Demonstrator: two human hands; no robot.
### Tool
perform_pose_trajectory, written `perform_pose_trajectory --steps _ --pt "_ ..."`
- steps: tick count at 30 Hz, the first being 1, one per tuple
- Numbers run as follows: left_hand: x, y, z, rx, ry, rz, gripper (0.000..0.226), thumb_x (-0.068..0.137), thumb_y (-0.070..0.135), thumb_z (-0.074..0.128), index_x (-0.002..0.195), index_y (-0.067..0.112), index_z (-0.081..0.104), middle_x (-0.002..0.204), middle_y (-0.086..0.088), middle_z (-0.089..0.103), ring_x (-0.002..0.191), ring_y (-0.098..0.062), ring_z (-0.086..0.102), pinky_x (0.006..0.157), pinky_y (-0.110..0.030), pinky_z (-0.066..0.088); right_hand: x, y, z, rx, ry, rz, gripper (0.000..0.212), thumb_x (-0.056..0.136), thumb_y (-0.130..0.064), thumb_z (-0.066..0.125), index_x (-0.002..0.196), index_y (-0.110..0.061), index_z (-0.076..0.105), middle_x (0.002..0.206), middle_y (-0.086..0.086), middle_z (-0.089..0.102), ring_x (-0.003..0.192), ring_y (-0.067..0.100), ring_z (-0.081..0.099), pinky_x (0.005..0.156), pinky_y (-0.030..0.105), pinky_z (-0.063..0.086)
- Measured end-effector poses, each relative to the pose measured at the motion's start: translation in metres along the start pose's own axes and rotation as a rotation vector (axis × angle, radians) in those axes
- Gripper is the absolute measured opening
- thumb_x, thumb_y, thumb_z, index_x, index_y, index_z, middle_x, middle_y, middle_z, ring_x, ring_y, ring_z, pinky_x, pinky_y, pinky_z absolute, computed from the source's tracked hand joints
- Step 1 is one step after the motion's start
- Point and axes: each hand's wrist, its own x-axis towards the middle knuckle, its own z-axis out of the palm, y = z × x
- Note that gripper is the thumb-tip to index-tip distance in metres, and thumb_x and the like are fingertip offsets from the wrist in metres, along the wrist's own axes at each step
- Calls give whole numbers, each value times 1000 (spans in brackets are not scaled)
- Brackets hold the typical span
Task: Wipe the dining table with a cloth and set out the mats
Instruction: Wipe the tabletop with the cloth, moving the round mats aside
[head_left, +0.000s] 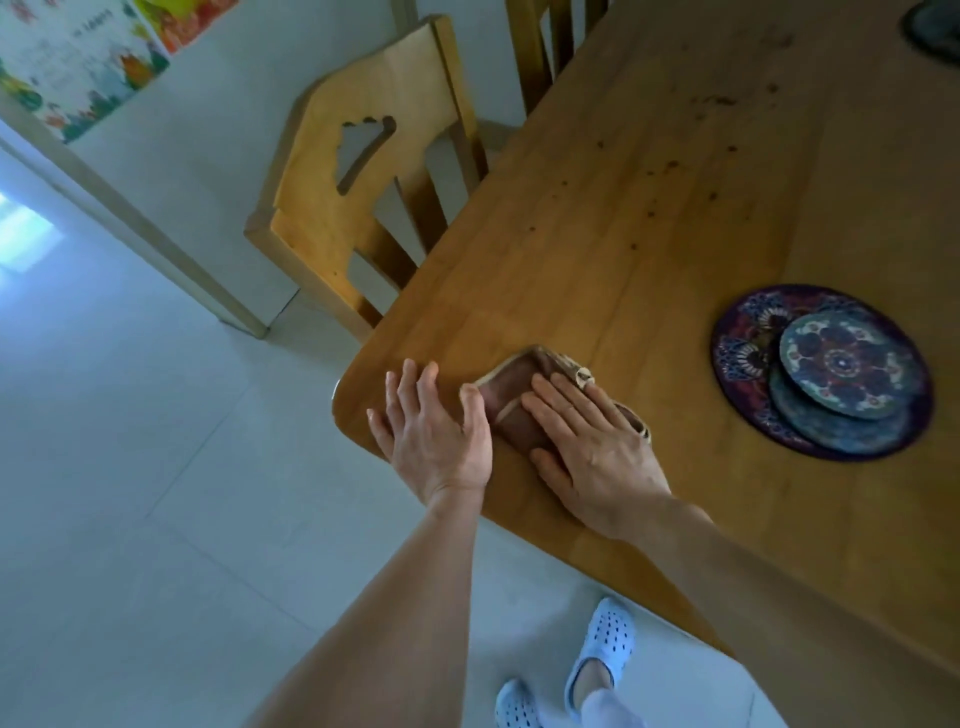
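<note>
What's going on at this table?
A person presses a folded brown cloth flat on the table corner: right hand on top, left hand at its edge. Dark spots remain farther along. Round mats sit stacked to the right, not yet set out.

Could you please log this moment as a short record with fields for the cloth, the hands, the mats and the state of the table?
cloth: brown cloth, folded, flat near the table's corner
left hand: open, flat on the table beside the cloth, thumb at its edge
right hand: open, palm pressing on the cloth
mats: round patterned mats, stacked, to the right
table: wooden, dark specks farther along
chair: at the far edge
</note>
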Motion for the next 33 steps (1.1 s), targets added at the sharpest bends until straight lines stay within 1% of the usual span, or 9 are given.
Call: perform_pose_trajectory --steps 5,10,13,16,19,23,26,30,33 --pt "-4 1 -1 72 -68 6 55 93 54 39 142 30 42 159 5 27 150 -17 11 121 -48 1 0 36 -3 -9 69 209 67 97 -57 17 155 -23 17 162 -3 10 149 10 0 122 33 -4" --pt "-3 1 -6 -20 -84 -16 48 94 41 45 140 28 45 159 7 27 150 -13 8 122 -44 -4 41 52 -9 8 109 412 81 93 -68 14 156 -16 10 163 5 4 150 19 -4 121 37 -7" --pt "2 5 -8 -110 -69 -5 42 94 34 49 134 25 51 154 6 35 148 -12 16 122 -41 -4 65 59 -14 46 148 490 72 98 -58 20 155 -15 12 163 6 7 150 21 -2 121 37 -7" --pt "32 25 -2 -142 -149 129 45 94 35 55 138 24 47 154 4 35 147 -15 19 123 -39 2 69 59 -14 86 222 528 59 103 -44 24 154 -14 20 162 6 14 150 20 4 122 36 -3" --pt "91 50 11 -144 -254 174 51 98 39 49 146 25 38 161 4 22 150 -15 10 122 -44 14 71 65 -14 99 268 615 60 102 -42 17 154 -13 22 162 7 14 150 21 5 121 33 -6" --pt "155 61 26 21 -297 365 54 101 42 39 150 21 32 162 2 18 150 -16 9 123 -39 8 85 90 -20 91 263 755 61 102 -41 21 154 -10 17 163 10 9 150 22 1 122 37 -5" --pt "166 56 36 103 -234 467 56 101 46 31 150 20 32 162 0 20 149 -17 14 123 -39 9 101 109 -25 84 276 839 63 102 -43 24 154 -8 16 162 12 10 150 25 2 122 39 -4" --pt "162 55 43 114 -175 495 59 98 47 26 148 18 35 160 -2 25 148 -17 19 122 -38 11 136 128 -32 130 287 955 65 101 -43 20 154 -5 12 162 14 7 150 27 -1 121 42 -4" --pt "163 57 42 123 -169 504 55 101 43 25 148 17 34 160 -2 26 149 -16 17 123 -37 9 170 132 -37 169 274 939 66 101 -45 18 154 -6 8 163 14 3 150 26 -3 121 42 -5"
